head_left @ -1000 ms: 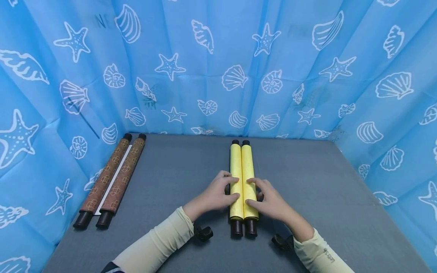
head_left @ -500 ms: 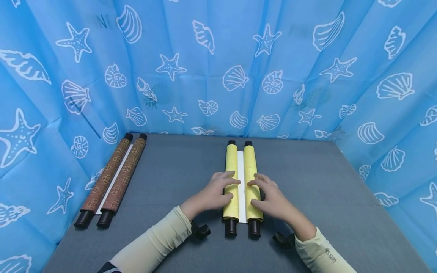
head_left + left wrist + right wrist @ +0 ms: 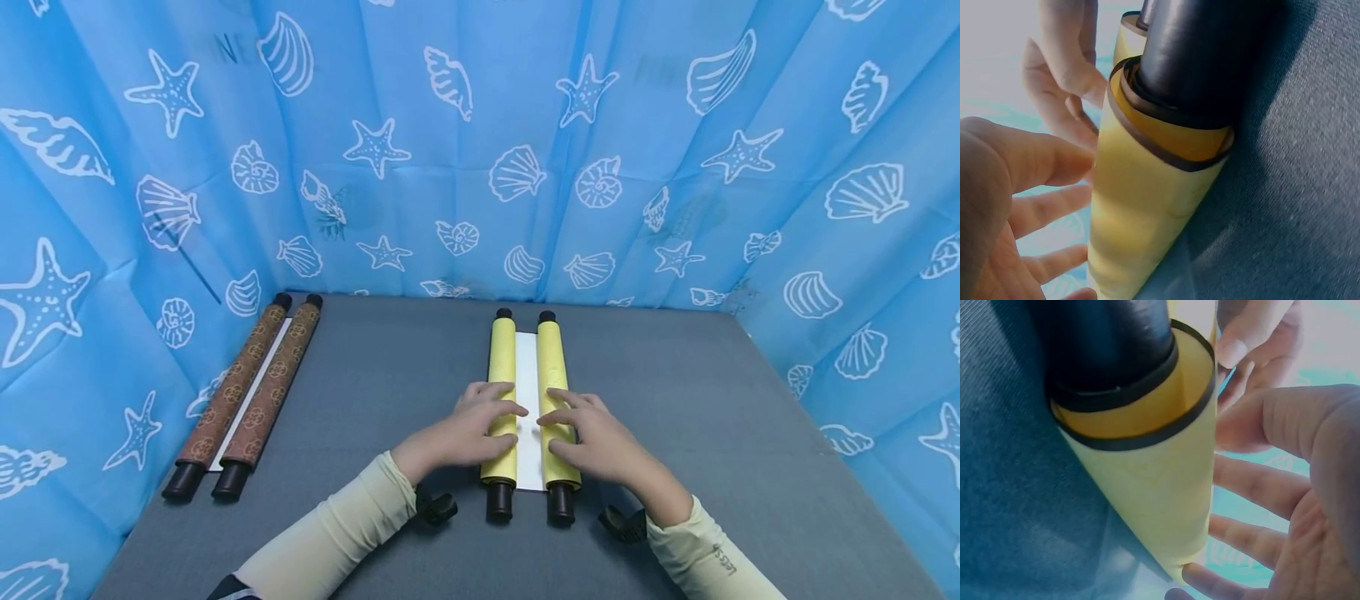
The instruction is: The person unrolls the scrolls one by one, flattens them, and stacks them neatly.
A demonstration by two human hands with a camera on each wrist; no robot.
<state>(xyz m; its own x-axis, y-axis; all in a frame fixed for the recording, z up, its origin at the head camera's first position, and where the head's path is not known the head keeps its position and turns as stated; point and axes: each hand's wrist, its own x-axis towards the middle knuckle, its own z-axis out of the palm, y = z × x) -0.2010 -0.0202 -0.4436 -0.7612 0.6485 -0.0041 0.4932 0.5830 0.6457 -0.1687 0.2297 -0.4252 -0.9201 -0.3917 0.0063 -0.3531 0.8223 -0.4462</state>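
A yellow scroll [image 3: 552, 353] with dark rod ends lies upright in the head view at mid-table. Its two rolls stand apart, with a strip of white paper [image 3: 528, 367] showing between them. Over the left roll [image 3: 502, 353] my left hand [image 3: 467, 430] rests with fingers spread, their tips touching it. My right hand [image 3: 600, 437] lies on the right roll in the same loose way. Each wrist view shows a yellow roll [image 3: 1147, 200] from its near end, fingertips and thumb along its side. The rolls' undersides are hidden.
A brown patterned scroll [image 3: 258, 392] lies at the table's left, slightly slanted, also with a white strip between its rolls. The grey table [image 3: 405, 358] ends at a blue curtain [image 3: 450, 125] printed with shells. Black wrist-worn devices [image 3: 622, 525] sit below the hands.
The two yellow rolls lay side by side and have moved apart, mostly the left one leftward, baring the white paper. My hands have shifted apart with them. The brown scroll has not moved.
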